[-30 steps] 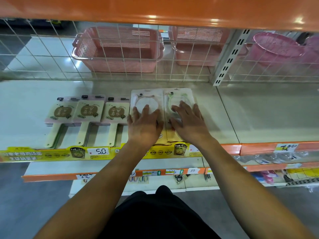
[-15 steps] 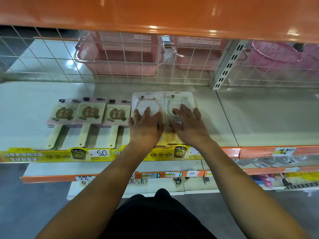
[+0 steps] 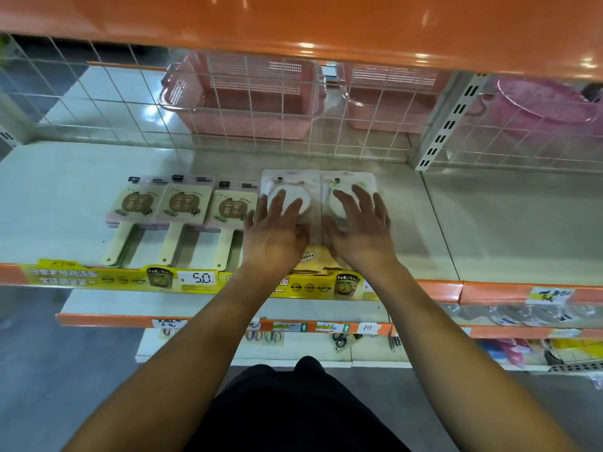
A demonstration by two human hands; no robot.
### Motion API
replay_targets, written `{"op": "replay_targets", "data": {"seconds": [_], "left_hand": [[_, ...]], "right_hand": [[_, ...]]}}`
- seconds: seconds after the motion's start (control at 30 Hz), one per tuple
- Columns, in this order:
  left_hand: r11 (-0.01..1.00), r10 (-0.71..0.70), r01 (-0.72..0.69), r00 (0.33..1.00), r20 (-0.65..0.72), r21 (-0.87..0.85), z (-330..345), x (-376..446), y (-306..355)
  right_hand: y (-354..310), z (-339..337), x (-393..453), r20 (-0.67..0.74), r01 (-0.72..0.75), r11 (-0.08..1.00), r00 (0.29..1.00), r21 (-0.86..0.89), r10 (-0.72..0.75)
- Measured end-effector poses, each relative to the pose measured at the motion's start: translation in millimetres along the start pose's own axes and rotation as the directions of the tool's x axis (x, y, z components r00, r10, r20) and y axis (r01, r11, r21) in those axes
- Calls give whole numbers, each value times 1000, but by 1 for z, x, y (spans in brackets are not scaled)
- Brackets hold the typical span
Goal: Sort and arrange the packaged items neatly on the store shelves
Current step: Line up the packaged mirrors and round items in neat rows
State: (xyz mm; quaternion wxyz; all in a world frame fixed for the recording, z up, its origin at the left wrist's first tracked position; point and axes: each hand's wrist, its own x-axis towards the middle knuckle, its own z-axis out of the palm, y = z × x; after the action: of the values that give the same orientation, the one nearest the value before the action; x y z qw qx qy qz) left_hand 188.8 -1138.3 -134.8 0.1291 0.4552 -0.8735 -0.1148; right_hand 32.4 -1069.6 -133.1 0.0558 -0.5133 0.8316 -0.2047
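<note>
Person, head view: two bare forearms and hands, dark garment at lower centre.

Left hand [image 3: 275,233] and right hand [image 3: 360,231]: no gloves, rings, watch or wristband visible on either. Both forearms are uncovered along the whole length shown; no sleeve edge or cuff enters the frame. Fingernails appear short; finer detail is too blurred to confirm. The garment [image 3: 303,415] is black, plain, with no print, seam, pocket or fastening discernible; its upper outline shows two rounded humps. Whether it is a shirt or trousers cannot be determined.
</note>
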Motion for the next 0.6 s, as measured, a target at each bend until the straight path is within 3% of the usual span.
{"op": "replay_targets", "data": {"seconds": [0.17, 0.3, 0.6], "left_hand": [[994, -106, 105, 989, -102, -13, -16, -16, -24], [984, -179, 178, 970, -164, -16, -29, -31, -49], [978, -208, 200, 963, -174, -60, -71, -41, -148]], "right_hand": [[-43, 3, 1, 0, 149, 985, 989, 86, -150], [-76, 13, 0, 45, 258, 964, 964, 57, -261], [-174, 54, -3, 16, 315, 949, 949, 26, -315]]}}
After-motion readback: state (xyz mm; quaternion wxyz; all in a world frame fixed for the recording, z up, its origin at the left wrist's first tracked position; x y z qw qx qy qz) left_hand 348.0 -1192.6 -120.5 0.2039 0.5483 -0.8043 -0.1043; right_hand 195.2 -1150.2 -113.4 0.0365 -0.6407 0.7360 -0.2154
